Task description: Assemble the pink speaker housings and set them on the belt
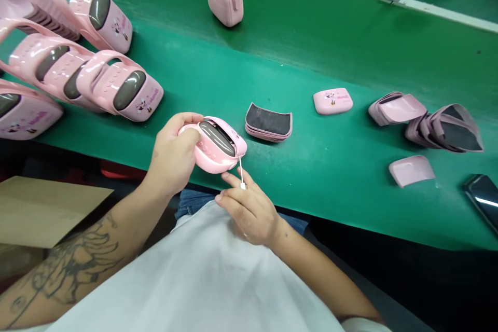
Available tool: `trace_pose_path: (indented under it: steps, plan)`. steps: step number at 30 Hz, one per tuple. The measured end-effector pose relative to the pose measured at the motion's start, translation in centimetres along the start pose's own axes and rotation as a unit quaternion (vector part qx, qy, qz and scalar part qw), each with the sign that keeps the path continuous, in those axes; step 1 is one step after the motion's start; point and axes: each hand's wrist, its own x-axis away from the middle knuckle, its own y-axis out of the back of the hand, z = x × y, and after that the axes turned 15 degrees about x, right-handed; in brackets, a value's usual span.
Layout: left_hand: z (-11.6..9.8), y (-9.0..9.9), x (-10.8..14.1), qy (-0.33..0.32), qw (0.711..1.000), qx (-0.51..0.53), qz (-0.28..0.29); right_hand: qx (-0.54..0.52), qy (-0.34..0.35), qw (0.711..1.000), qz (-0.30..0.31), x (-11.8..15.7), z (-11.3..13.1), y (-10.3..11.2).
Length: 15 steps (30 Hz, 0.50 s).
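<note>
In the head view, the left hand (171,153) grasps a pink casing (213,154) by its left end, above the near edge of the green table (295,166). The thumb lies across the top face beside the small round buttons, and the other fingers curl around the far side of that end. The casing is turned so that its dark oval window (217,138) faces up, with the window running from beside the left fingertips toward the casing's right end. A curved pink panel (232,137) runs along the far side of the window, with a dark gap between them.

The right hand (251,212) is below the casing's right end, palm partly up, its fingers bent around a thin white tool (241,171). The tool's shaft rises from between the fingers and its tip meets the casing's right corner, beside the end of the panel. The upper fingertips of this hand lie just under the casing's lower edge; whether they touch it cannot be told. A stack of curved pieces (268,123) rests on the table, right of the casing.
</note>
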Motion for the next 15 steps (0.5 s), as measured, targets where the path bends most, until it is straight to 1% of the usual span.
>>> trace_pose_path:
  steps: [2,4,5,6,7,8,9,11,12,13,15]
  plan:
    - [0.1,0.0,0.1,0.001,1.0,0.009,-0.01,-0.002,0.008,1.0,0.005,-0.3,0.0,0.8]
    - [0.0,0.1,0.1,0.007,1.0,0.018,-0.012,-0.016,0.015,1.0,0.017,-0.4,-0.2,2.4]
    - [-0.1,0.2,0.1,0.007,1.0,0.009,-0.001,-0.019,0.008,1.0,0.023,-0.4,-0.4,3.4]
    - [-0.3,0.3,0.1,0.003,1.0,-0.012,0.017,0.002,-0.011,0.999,0.042,-0.2,-0.9,4.6]
    - [-0.5,0.5,0.1,-0.004,0.998,-0.043,0.041,0.083,-0.055,0.993,0.064,0.1,-1.5,5.8]
    - [-0.8,0.7,0.1,-0.011,0.995,-0.076,0.066,0.184,-0.096,0.973,0.098,0.5,-2.4,6.9]
    - [-1.1,1.0,0.0,-0.018,0.99,-0.107,0.09,0.268,-0.14,0.943,0.139,1.0,-3.5,7.9]
    - [-1.7,1.5,-0.2,-0.023,0.979,-0.154,0.129,0.363,-0.197,0.893,0.18,2.2,-6.0,9.3]
    - [-2.1,1.7,-0.4,-0.02,0.975,-0.169,0.145,0.386,-0.207,0.878,0.195,2.7,-7.2,9.8]
    - [-2.3,1.9,-0.5,-0.016,0.97,-0.185,0.159,0.399,-0.21,0.869,0.203,3.1,-8.4,10.1]
    - [-2.8,2.4,-0.9,-0.006,0.959,-0.224,0.175,0.406,-0.195,0.864,0.222,3.3,-10.3,10.3]
